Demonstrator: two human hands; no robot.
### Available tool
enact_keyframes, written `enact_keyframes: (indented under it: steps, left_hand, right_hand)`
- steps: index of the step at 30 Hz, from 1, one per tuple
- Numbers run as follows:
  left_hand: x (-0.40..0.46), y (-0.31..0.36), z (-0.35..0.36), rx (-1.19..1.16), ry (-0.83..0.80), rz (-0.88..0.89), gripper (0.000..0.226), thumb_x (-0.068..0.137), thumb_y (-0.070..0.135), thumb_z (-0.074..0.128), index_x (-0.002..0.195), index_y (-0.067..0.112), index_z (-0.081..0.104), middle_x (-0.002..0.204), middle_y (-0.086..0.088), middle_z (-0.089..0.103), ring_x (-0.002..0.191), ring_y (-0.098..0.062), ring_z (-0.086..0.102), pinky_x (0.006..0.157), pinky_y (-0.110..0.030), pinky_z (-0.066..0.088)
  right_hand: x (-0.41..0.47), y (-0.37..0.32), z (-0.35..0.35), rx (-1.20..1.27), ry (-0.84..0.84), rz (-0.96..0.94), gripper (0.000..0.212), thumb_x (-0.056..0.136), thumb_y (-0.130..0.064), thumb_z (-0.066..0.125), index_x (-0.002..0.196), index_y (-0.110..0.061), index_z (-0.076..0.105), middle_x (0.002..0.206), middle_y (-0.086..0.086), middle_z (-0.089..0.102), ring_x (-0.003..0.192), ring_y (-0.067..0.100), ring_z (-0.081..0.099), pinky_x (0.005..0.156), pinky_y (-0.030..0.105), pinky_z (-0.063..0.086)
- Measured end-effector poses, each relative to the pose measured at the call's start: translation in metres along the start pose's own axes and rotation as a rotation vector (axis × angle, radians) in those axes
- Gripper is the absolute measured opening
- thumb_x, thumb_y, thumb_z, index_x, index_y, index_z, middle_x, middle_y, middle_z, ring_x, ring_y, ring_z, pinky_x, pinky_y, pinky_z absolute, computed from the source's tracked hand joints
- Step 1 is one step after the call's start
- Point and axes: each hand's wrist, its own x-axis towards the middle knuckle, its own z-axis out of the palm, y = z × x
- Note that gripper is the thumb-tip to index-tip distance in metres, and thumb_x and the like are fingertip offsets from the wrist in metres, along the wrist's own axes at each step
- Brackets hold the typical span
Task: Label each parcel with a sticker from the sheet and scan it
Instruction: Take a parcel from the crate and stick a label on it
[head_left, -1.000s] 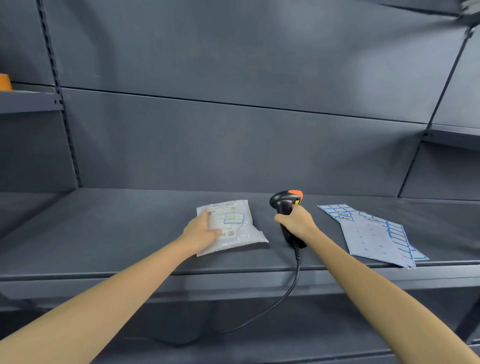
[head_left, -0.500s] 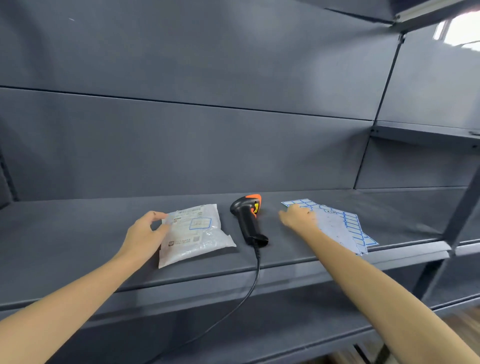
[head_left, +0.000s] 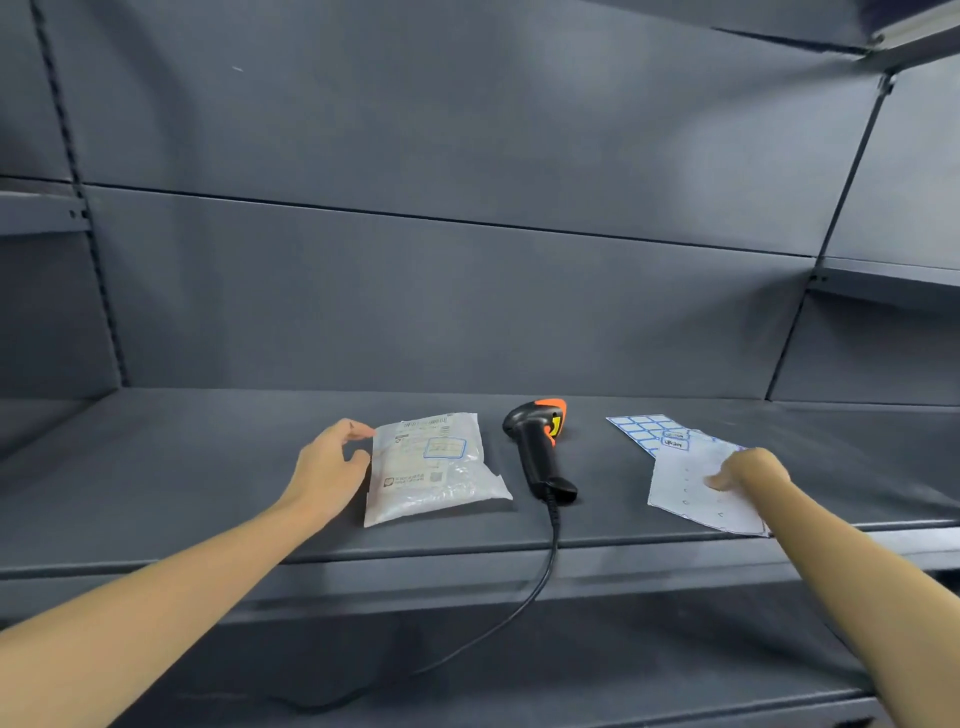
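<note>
A white plastic parcel (head_left: 434, 465) is lying flat on the grey metal shelf (head_left: 182, 483), a little left of the frame's centre, with a blue-bordered sticker (head_left: 444, 448) already sitting on its upper face among the printed shipping marks. The left hand (head_left: 332, 470) is reaching in from the lower left of the frame and resting at the parcel's left edge; its fingers are lying loosely curved and slightly apart, the fingertips touching the parcel's upper left corner and the thumb lying against the left edge, without closing round it.

Just right of the parcel, near the middle of the frame, a black barcode scanner (head_left: 540, 449) with an orange cap is lying on its side on the shelf, apart from both hands. Its black cable (head_left: 540, 582) is running over the shelf's front lip and trailing down toward the lower centre of the frame.

In the right part of the frame the sticker sheet (head_left: 675, 467) is lying on the shelf, with rows of blue-bordered labels showing at its far end and bare backing nearer the front edge. The right hand (head_left: 748, 467) is coming in from the lower right and is sitting on the sheet's near right part, fingers bent downward with the tips pressing on the paper. Whether they are pinching the sheet cannot be told, since the back of the hand is covering them.
</note>
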Motion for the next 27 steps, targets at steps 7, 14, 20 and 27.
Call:
enact_keyframes:
  steps: [7,14,20,27]
  left_hand:
    - [-0.001,0.0,-0.007,0.141,-0.024,-0.018,0.039,0.096,0.012,0.044,0.135,0.013,0.049,0.142,-0.001,0.048,0.132,-0.02,0.041,0.106,-0.031,0.031]
    - [0.002,0.006,-0.007,0.374,-0.061,0.029,0.048,0.103,0.033,0.029,0.146,0.014,0.035,0.154,-0.004,0.031,0.146,-0.02,0.015,0.118,-0.032,0.008]
    - [-0.004,0.027,-0.023,-0.284,-0.075,-0.18,0.063,0.095,0.063,0.013,0.142,0.033,0.044,0.155,0.01,0.026,0.146,-0.011,0.011,0.117,-0.038,0.007]
    - [-0.02,0.036,-0.045,-0.629,0.099,-0.178,0.015,0.094,0.014,0.054,0.1,0.02,0.066,0.106,0.003,0.068,0.1,-0.022,0.06,0.091,-0.036,0.047]
  right_hand:
    - [-0.046,-0.03,-0.009,0.785,0.236,-0.213,0.014,0.081,0.004,0.054,0.093,0.009,0.058,0.085,0.012,0.051,0.079,0.022,0.046,0.066,0.03,0.041]
    - [-0.161,-0.099,0.001,1.134,-0.146,-0.655,0.035,0.081,0.002,0.063,0.115,0.002,0.055,0.108,0.015,0.064,0.089,0.028,0.064,0.081,0.043,0.054]
    - [-0.228,-0.131,0.056,1.148,-0.506,-0.786,0.039,0.084,0.002,0.066,0.116,-0.012,0.05,0.113,0.009,0.062,0.09,0.024,0.066,0.078,0.039,0.057]
    - [-0.252,-0.154,0.105,0.787,-0.327,-0.852,0.056,0.086,-0.015,0.063,0.135,-0.021,0.036,0.125,0.0,0.05,0.113,0.02,0.054,0.09,0.034,0.049]
